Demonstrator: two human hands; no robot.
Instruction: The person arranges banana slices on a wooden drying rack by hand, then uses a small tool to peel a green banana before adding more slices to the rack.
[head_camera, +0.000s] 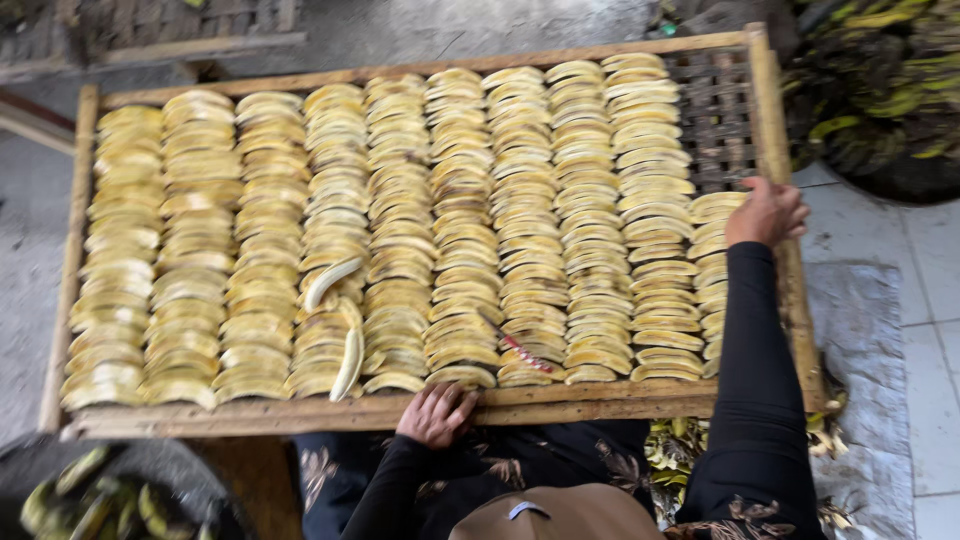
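A bamboo-framed drying tray (600, 398) lies across my lap, packed with columns of yellow sliced banana (460, 220). My left hand (437, 413) curls over the tray's front rail, fingers closed on the wood. My right hand (766, 212) grips the right rail, beside the top of the shortest, rightmost column of slices (712, 260). Above that column the woven mesh (715, 110) is bare. Both arms wear black sleeves. Two paler, longer banana pieces (348, 362) lie across the slices near the front left. A small red-handled tool (520, 352) rests on the slices near my left hand.
A dark basket of green bananas (880, 100) stands at the back right, another one (90, 500) at the front left. Banana peels (680, 450) are piled by my right knee. A grey sack (860, 330) covers the tiled floor on the right.
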